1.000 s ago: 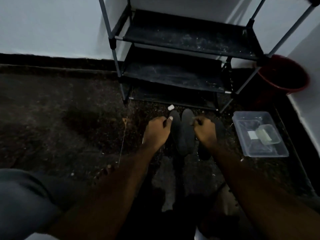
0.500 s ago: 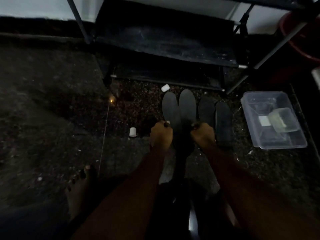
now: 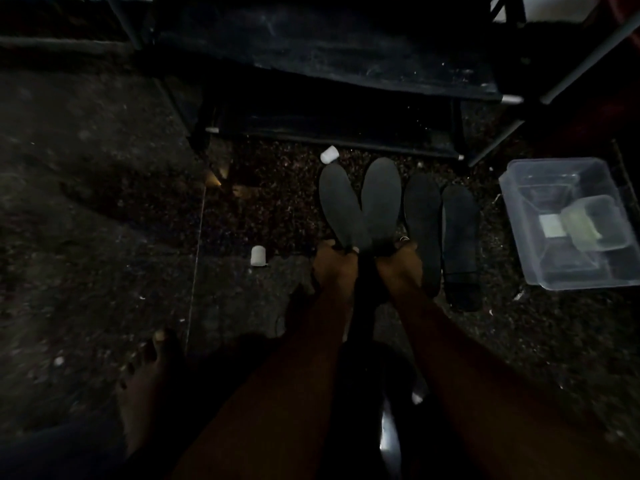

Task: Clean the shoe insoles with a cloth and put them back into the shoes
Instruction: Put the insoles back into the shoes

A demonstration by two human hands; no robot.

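Gripping heel ends: left hand (image 3: 334, 268) pinches left grey insole (image 3: 341, 206), right hand (image 3: 399, 269) pinches right grey insole (image 3: 381, 199); heels overlap, toes splay apart.

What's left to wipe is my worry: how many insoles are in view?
4. The left hand grips one grey insole, the right hand a second grey insole; two darker insoles lie right of them. Others may be hidden.

Clear plastic tub (image 3: 519, 216) beside dusty black rack (image 3: 346, 64)
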